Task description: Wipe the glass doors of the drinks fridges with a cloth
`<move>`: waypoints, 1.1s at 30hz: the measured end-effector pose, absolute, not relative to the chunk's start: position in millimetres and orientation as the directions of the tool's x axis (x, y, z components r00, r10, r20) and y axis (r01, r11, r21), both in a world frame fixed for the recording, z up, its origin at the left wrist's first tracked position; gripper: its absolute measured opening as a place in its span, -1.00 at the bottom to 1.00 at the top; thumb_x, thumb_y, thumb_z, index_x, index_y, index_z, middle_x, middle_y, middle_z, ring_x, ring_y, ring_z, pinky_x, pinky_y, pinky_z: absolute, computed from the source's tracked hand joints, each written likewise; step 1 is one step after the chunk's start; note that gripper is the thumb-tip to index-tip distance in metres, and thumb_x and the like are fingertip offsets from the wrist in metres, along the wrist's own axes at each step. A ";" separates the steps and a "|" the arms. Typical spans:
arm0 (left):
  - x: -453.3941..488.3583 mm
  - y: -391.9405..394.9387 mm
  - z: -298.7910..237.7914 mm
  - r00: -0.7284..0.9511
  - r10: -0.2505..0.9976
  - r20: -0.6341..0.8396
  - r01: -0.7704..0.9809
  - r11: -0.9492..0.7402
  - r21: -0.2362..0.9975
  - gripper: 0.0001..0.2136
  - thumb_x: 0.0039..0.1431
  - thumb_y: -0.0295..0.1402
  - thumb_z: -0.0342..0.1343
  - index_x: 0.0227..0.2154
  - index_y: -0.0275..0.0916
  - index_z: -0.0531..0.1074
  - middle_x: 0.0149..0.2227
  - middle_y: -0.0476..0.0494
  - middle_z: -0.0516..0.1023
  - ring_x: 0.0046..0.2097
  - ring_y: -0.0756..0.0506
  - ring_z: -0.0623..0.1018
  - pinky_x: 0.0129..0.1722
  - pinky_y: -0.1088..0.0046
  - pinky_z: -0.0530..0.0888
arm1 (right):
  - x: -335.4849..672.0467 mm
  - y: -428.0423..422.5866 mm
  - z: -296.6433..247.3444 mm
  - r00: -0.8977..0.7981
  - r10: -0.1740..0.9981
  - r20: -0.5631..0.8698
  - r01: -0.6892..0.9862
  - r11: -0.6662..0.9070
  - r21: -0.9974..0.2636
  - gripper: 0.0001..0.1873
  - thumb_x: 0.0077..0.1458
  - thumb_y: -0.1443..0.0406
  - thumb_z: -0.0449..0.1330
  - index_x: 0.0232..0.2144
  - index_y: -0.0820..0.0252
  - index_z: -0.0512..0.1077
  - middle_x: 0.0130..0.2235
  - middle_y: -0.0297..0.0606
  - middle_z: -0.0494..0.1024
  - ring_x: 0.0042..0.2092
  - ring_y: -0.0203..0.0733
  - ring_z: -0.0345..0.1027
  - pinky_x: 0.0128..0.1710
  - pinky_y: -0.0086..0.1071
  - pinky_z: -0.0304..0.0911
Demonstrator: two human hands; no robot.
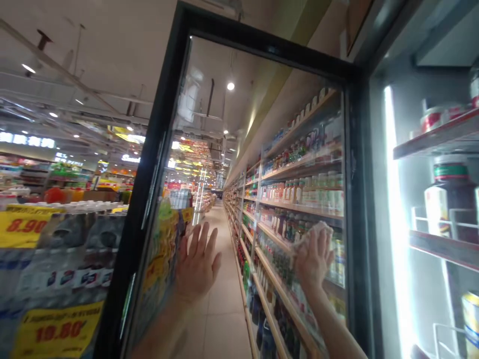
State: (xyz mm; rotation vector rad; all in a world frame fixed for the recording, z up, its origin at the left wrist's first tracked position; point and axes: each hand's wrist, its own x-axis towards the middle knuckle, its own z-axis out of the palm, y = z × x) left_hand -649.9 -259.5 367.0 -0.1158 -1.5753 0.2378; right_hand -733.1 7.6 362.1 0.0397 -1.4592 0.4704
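Observation:
An open glass door [269, 49] with a black frame stands in front of me. My left hand [197, 262] is spread flat against its left part, fingers apart and pointing up, with nothing in it. On the right part of the pane, my right hand [314, 259] presses a crumpled white cloth [321, 230] to the glass. The cloth shows above and beside the fingers and is partly hidden by them. Shelves of bottles show in the glass behind both hands.
At right is the lit cooler interior, with a bottle [451, 197] on a wire-fronted shelf [441, 244]. Packs of bottled drinks [71, 274] with yellow price signs [58, 329] stand left of the door. A tiled aisle floor [224, 324] shows in the pane.

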 end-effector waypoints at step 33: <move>-652.7 -259.6 368.7 0.005 0.197 0.980 -0.024 0.980 -0.196 -0.38 0.20 -0.33 -0.06 0.28 -0.24 -0.15 0.28 -0.27 0.05 0.33 -0.19 -0.06 0.26 0.09 -0.04 | -716.9 -4.4 277.7 -0.039 0.032 0.999 -0.399 0.916 -0.045 -0.41 0.17 0.28 -0.09 0.25 0.16 0.01 0.27 0.00 0.09 0.31 0.13 -0.17 0.14 0.19 -0.08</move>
